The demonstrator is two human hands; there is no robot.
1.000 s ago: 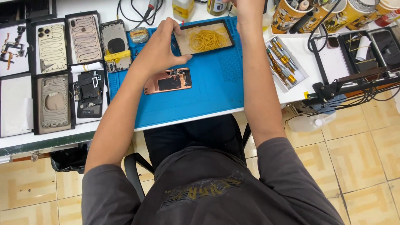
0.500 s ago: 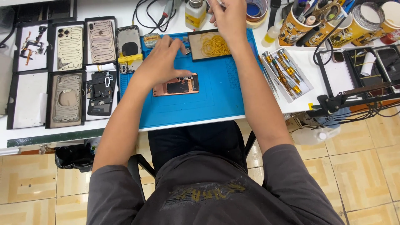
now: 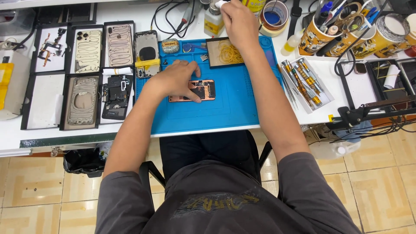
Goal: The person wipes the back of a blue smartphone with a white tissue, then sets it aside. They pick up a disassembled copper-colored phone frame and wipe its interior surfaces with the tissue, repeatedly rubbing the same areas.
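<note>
An opened copper-coloured phone housing [image 3: 192, 90] is pressed flat under the left hand [image 3: 173, 80], whose fingers are spread and laid over its upper edge rather than curled round it, apparently so that the housing is kept from sliding on the blue silicone work mat [image 3: 242, 108] beneath. The right hand [image 3: 238, 21] is stretched well beyond the left hand to the far edge of the worktop [image 3: 329, 108], where a small white piece [image 3: 222, 4] is pinched in its closed fingertips against the top of a small clear bottle with a yellow label [image 3: 213, 21], seemingly so that the piece can be wetted; what the piece is made of cannot be told. Just this side of the right hand, a shallow dark tray holding yellow rubber bands [image 3: 227, 53] is set on the mat, kept within easy reach. To the right of the right forearm, a white tray of gold-handled screwdrivers [image 3: 303, 82] is laid, and printed cups full of tools [image 3: 320, 34] are stood behind it. To the left of the left hand, 2 rows of black-framed trays with phone back covers and parts [image 3: 86, 78] are lined up, apparently so that the removed pieces are kept sorted and apart.
</note>
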